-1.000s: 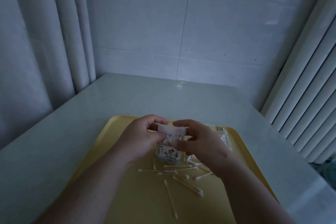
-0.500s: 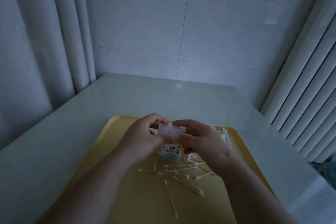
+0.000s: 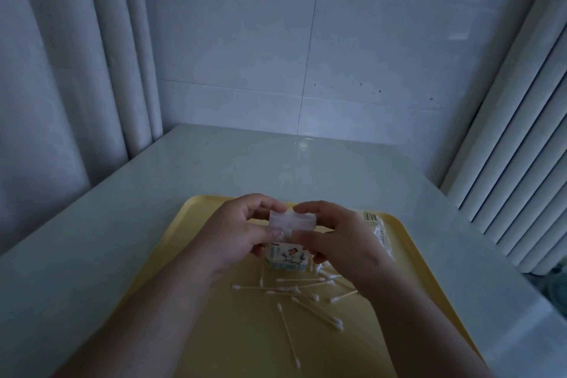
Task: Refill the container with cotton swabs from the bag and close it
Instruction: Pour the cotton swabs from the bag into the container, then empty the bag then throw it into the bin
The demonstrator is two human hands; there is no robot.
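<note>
A pale counter (image 3: 92, 255) fills a dim corner and carries a yellow tray (image 3: 199, 331) where all the work sits. Nearest on the tray, about a dozen loose cotton swabs (image 3: 310, 305) lie scattered and crossing each other, none of them in the container. Just beyond them the small container (image 3: 287, 256) with a printed label stands upright on the tray, white swab tips showing through its clear upper part, so it looks filled. A cloudy plastic lid (image 3: 291, 221) sits on top of it. The left hand (image 3: 236, 233) pinches the lid's left end between thumb in front and curled fingers behind, and the right hand (image 3: 343, 239) pinches the right end the same way. Whether the lid has seated fully cannot be told from here. Behind the right hand, partly hidden by it, the bag (image 3: 380, 233) lies on the tray's far right side. Judging by this, the refill is largely done and closing is the step in hand; left are pressing the lid home and perhaps dealing with the spilled swabs. Farther off are bare counter, a tiled wall (image 3: 306, 55) and curtains (image 3: 61, 70).
</note>
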